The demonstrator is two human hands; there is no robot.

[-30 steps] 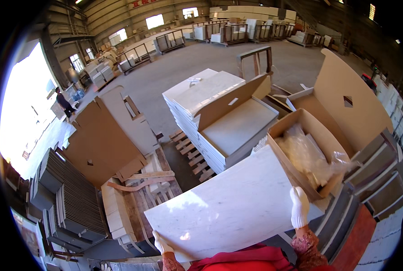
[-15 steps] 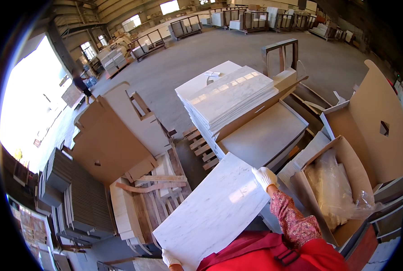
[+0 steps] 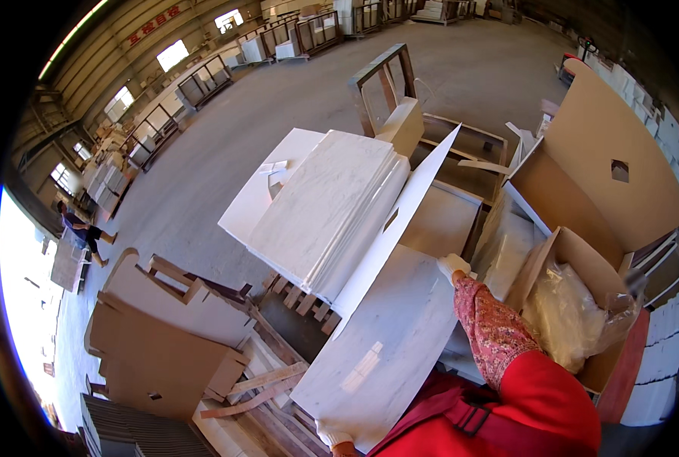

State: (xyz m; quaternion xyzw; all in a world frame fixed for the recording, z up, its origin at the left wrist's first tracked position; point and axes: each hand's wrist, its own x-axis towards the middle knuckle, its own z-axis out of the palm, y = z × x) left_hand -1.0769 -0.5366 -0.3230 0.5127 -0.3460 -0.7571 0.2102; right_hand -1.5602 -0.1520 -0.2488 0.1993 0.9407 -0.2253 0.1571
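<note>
Both my hands wear white gloves and grip a large white marble tile (image 3: 374, 346) with grey veins, held tilted in front of my body. My right hand (image 3: 454, 266) is closed on its far right corner, and my left hand (image 3: 333, 436) is closed on the near left corner. Beyond the tile lies an open cardboard box (image 3: 442, 209), its pale flap (image 3: 408, 217) raised beside a stack of marble tiles (image 3: 320, 206). The tile's far edge overlaps the box, and I cannot tell whether they touch.
To the right, an open carton (image 3: 602, 266) holds crumpled clear plastic (image 3: 564, 312), with a tall cardboard lid (image 3: 613, 152) behind it. Wooden strips (image 3: 267, 385) and a brown cardboard sheet (image 3: 157, 343) are at the left. Far left, a person (image 3: 84, 228) is near the doorway.
My view has turned right, so the surroundings shift left. The tile has come closer to the open box, with both hands still on it. The box's pale flap stands more upright.
</note>
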